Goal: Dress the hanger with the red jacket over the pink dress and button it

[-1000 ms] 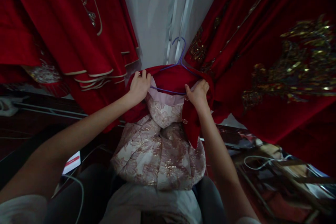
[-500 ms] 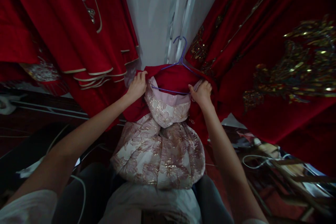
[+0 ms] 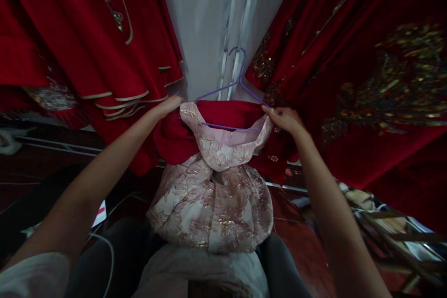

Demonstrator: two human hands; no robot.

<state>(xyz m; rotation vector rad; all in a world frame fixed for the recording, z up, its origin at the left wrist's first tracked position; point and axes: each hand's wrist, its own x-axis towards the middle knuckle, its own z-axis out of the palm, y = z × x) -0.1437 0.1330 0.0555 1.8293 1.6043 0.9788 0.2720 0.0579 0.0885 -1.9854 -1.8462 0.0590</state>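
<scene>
A pale pink brocade dress [image 3: 223, 214] with gold floral patterning lies over the lap, its bodice upright on a purple hanger [image 3: 240, 69]. Behind the bodice is a red garment [image 3: 226, 111], which also spreads out on both sides below my hands. My left hand [image 3: 171, 104] is closed at the outer edge of the left shoulder strap, its fingertips partly hidden. At the opposite strap my right hand [image 3: 284, 117] pinches the fabric near the hanger's end. Both straps show on top of the hanger's arms.
Red clothes with pale trim [image 3: 132, 70] hang at left. More red clothes with gold sequins [image 3: 398, 88] hang at right. A pale wall [image 3: 195, 18] stands between them. A wooden rack [image 3: 391, 237] is low at right, a phone [image 3: 100, 214] at left with a white cable [image 3: 111, 256].
My hands have moved apart. The red fabric that covered the shoulders has slid back and down, exposing the dress straps and more of the hanger's arms.
</scene>
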